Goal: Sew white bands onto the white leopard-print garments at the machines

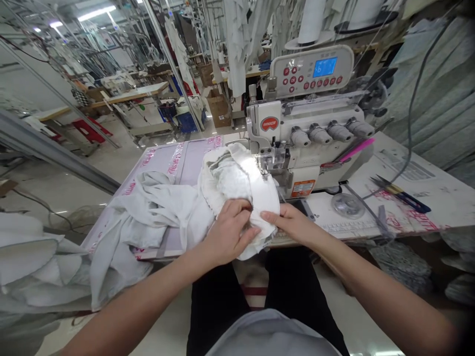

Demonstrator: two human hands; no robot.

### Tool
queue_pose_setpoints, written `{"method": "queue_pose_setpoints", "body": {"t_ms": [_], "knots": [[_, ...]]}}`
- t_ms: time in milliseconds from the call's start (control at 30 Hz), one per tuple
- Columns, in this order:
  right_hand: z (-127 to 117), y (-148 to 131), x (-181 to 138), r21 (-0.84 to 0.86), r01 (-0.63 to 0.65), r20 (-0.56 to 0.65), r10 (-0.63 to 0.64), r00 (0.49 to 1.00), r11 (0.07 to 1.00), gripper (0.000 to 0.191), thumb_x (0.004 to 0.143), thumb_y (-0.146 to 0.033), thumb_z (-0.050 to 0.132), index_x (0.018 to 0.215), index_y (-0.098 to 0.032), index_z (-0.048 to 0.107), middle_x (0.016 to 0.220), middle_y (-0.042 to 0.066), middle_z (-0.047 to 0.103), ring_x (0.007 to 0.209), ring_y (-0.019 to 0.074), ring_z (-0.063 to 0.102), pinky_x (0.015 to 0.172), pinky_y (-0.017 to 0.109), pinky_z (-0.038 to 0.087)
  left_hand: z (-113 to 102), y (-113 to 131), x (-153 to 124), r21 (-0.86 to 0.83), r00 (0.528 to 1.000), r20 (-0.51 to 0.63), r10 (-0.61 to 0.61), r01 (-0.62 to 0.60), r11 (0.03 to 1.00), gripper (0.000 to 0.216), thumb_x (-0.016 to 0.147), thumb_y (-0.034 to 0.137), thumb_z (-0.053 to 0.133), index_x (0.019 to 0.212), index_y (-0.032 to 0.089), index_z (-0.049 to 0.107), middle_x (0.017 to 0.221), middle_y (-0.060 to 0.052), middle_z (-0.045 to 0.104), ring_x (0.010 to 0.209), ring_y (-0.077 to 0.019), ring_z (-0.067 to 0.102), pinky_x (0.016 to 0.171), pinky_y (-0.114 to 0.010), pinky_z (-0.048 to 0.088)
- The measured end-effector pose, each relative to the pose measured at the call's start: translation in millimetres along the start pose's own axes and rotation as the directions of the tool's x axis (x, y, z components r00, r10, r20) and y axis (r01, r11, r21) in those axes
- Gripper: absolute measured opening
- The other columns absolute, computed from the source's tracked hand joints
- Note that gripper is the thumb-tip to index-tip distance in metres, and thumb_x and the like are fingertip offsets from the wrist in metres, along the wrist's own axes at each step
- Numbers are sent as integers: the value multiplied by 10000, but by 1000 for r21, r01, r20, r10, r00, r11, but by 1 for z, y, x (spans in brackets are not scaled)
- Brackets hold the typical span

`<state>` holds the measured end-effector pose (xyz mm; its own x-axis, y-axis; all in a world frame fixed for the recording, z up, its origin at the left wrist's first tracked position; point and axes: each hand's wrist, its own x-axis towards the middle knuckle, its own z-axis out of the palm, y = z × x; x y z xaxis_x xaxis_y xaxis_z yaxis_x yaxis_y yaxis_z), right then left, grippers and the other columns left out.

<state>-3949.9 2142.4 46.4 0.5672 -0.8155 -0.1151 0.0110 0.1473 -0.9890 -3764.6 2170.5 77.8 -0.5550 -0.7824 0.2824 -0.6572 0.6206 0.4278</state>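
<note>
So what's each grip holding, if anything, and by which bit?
White cloth. The right grip pinches its near right edge; the left grip rests on its near side, but whether it pinches or just presses can't be told.

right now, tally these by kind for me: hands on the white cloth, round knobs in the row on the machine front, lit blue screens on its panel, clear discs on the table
Hands, the left hand and right hand on the white cloth: 2
Round knobs: 4
Blue screen: 1
Clear disc: 1
Total: 8
</note>
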Motion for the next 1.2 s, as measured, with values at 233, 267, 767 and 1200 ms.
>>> {"method": "queue_pose_setpoints", "body": {"t_ms": [233,267,767,1200], "knots": [[11,7,-4,152,-25,-52,33,998,988,366,718,-472,584,646,-116,544,542,-17,503,437,50,380,416,173,278,-29,29,-28,-185,837,544,52,59,981,383,862,388,351,579,146,442,530,17,411,495,-84,375,510,-216,324],[19,11,-12,158,-34,-56,43,998,987,383,725,-484,572,625,-117,529,523,-18,495,422,48,370,402,171,264,-30,39,-39,-218,771,632,78,81,973,397,862,393,347,569,145,451,507,19,409,461,-76,356,475,-210,307],[85,52,-89,-81,-14,89,21,996,997,471,858,-481,347,630,-105,514,536,9,451,471,78,397,455,191,311,28,-1,-26,-145,845,-125,-520,503,852,408,794,419,451,1066,116,466,973,-111,566,915,-209,525,815,-335,397],[79,42,-83,-31,-19,107,22,994,999,497,843,-514,337,579,-116,476,492,9,419,450,85,404,443,194,307,-54,-11,-23,-170,856,-153,-494,469,866,217,820,289,371,686,169,492,638,20,527,687,-149,508,610,-213,371]]}}
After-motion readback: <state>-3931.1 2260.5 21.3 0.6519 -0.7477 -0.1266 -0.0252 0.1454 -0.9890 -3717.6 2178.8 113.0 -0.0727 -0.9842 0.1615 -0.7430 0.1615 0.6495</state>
